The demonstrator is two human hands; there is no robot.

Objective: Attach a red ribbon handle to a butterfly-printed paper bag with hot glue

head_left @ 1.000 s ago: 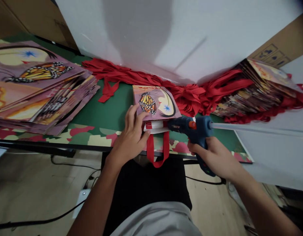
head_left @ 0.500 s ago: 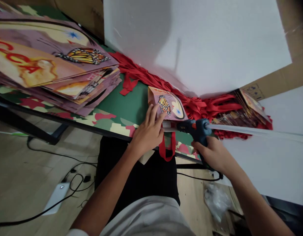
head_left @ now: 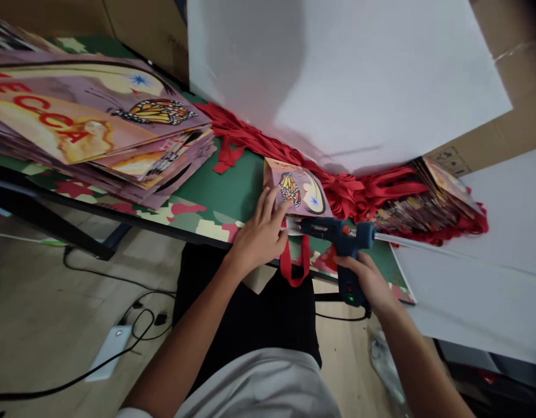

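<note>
A small paper bag printed with a butterfly lies near the table's front edge. My left hand rests on its near left side, fingers spread and pressing it down. A red ribbon loop hangs from the bag over the table edge. My right hand is wrapped round the handle of a dark blue glue gun, a clear stick protruding from its back. The gun's nozzle points left, at the white strip beside the ribbon, just below the bag; whether it touches cannot be made out.
A tall stack of printed sheets or bags fills the table's left. Red ribbons run along the back to a second pile at the right. A white board stands behind. Black cables lie on the floor.
The glue gun has turned and shifted slightly, its handle now more visible with a green light showing. My right hand has moved lower with it. My left hand stays on the bag.
</note>
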